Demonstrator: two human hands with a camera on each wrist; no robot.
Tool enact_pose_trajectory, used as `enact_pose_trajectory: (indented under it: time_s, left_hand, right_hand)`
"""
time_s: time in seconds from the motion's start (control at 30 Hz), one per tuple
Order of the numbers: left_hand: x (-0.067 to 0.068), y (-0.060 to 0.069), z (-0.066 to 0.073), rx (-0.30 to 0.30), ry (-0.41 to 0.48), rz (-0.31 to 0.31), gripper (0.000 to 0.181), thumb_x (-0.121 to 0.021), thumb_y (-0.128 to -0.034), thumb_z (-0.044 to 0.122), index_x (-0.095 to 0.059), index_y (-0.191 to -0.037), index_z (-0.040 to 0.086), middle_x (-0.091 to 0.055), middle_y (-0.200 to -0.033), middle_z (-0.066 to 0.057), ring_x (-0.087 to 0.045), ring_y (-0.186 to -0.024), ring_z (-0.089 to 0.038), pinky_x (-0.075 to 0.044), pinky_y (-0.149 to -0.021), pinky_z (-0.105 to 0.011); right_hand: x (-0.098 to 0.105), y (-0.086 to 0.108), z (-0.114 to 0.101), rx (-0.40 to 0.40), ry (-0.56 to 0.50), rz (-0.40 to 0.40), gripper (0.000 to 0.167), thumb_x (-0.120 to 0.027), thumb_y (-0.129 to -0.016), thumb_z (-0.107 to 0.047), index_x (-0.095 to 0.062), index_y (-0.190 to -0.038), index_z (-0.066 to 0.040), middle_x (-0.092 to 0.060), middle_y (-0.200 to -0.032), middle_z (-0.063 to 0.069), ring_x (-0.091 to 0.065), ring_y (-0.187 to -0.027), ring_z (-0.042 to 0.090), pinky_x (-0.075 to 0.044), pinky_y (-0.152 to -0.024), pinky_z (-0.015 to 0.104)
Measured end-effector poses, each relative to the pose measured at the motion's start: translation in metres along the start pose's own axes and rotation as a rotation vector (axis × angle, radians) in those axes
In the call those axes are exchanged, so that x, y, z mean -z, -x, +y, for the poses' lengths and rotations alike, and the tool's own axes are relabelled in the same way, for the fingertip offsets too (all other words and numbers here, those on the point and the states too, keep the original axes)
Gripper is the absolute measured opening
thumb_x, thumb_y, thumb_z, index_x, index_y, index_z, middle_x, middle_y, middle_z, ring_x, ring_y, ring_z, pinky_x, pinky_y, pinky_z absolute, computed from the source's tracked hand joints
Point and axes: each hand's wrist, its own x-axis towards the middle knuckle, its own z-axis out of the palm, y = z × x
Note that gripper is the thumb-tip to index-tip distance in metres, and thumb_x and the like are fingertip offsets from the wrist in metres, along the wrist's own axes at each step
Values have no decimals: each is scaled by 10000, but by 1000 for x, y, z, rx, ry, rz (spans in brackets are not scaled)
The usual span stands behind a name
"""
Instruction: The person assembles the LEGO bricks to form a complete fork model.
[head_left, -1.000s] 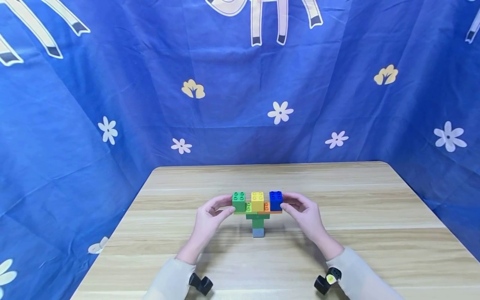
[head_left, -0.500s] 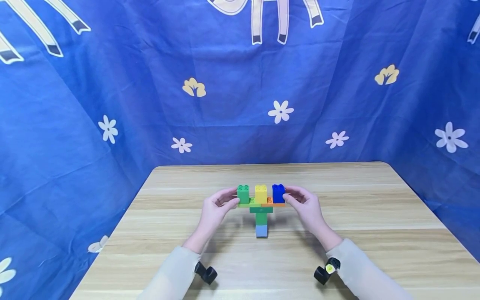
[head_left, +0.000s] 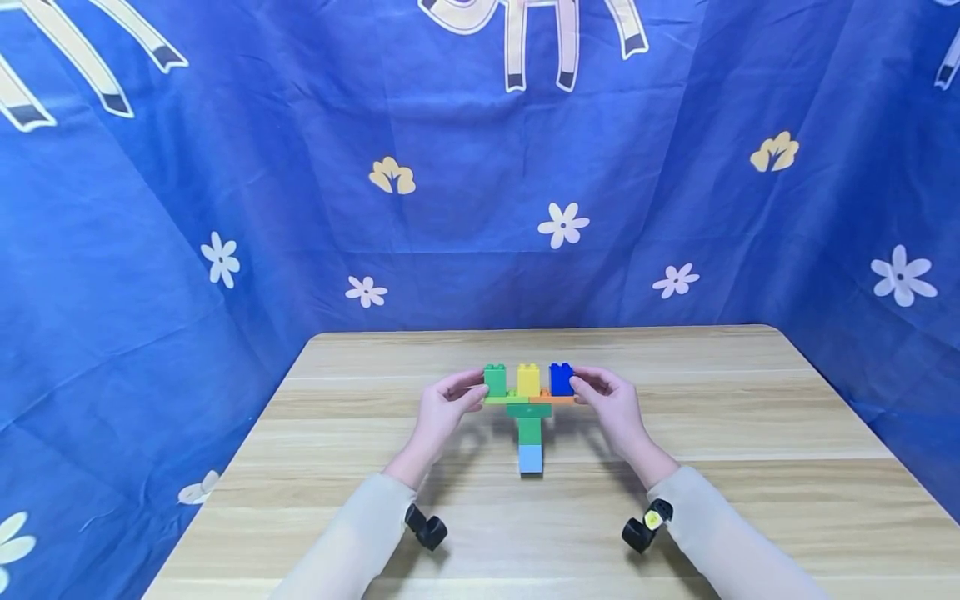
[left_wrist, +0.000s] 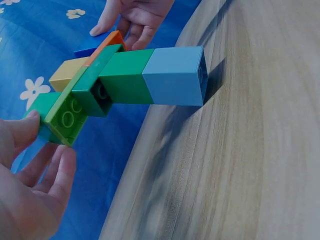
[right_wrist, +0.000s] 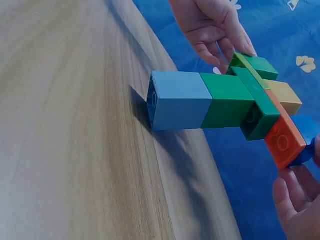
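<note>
A joined build of toy building bricks is held between both hands. Its base is a light blue brick, with a green brick and a dark green brick above. A lime brick and an orange brick form the crossbar. A second green brick, a yellow brick and a blue brick stand on it. My left hand pinches the upper green brick; my right hand pinches the blue brick. The build tilts, its hollow underside showing; whether it touches the table cannot be told.
The wooden table lies under the hands, its far edge near a blue patterned cloth. A dark wrist camera sits on the left sleeve, another wrist camera on the right one.
The build has shifted slightly right and its top has tipped away, so the front faces show more and the stud tops less. Both hands moved along with it, keeping their grip.
</note>
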Motion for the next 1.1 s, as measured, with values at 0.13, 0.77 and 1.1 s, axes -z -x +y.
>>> enact_pose_trajectory:
  time_s: [0.13, 0.77, 1.1]
  left_hand:
    - [-2, -6, -7, 31, -9, 15, 353, -711, -814, 86, -632, -1147, 0, -634, -1130, -163, -648, -905, -196, -539, -777, -374]
    - [-7, -23, -17, 157, -26, 12, 346, -675, -842, 75, -608, -1166, -25, -624, -1135, -175, -636, -917, -223, -513, -834, -415]
    - [-6, -29, -25, 214, -44, 14, 373, -609, -907, 210, -582, -1188, -33, -597, -1172, -197, -637, -940, -252, -514, -837, -388]
  right_hand:
    - [0, -4, 3, -46, 5, 13, 329, -699, -837, -128, -627, -1099, 57, -646, -1018, 156, -642, -764, 172, -555, -707, 320]
    - [2, -19, 16, -225, -37, 37, 314, -665, -855, -69, -608, -1138, 57, -643, -1004, 128, -637, -776, 148, -528, -795, 429]
    - [8, -24, 25, -322, -68, -6, 464, -574, -924, -321, -570, -1197, 54, -618, -1152, 176, -656, -810, 130, -511, -831, 401]
